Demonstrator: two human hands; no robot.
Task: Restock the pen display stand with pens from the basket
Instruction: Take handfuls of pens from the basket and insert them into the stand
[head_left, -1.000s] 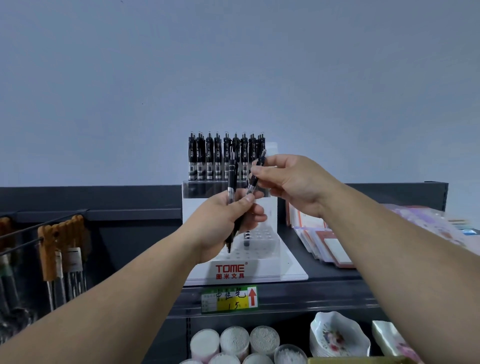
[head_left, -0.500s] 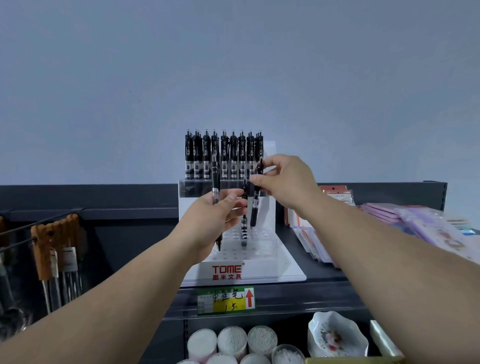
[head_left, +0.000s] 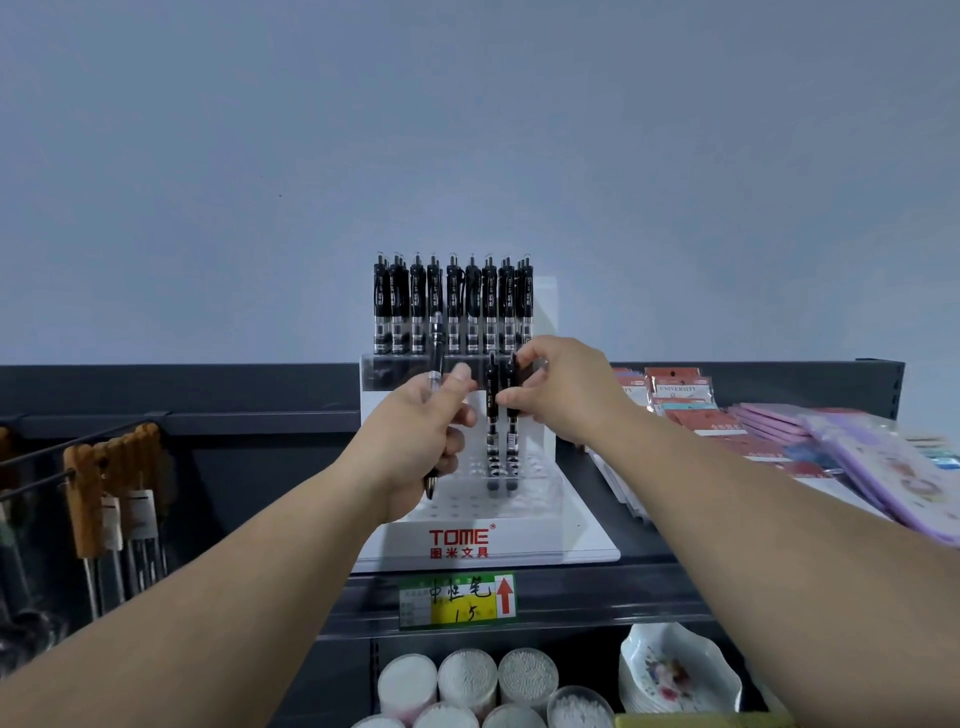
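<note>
My right hand (head_left: 566, 395) had just seated its pinched pen (head_left: 511, 431) in the stand (head_left: 519, 540); left hand (head_left: 415, 441) gripped a spare pen (head_left: 435, 374)

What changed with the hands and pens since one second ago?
The right hand lowered the new pen into the display stand, beside the standing pen; its fingers still pinch it. The left hand still holds a spare pen. The back row of pens is unchanged.

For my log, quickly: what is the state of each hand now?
Left hand: grips a loose pen.
Right hand: pinches the top of a standing pen in the display stand.
</note>
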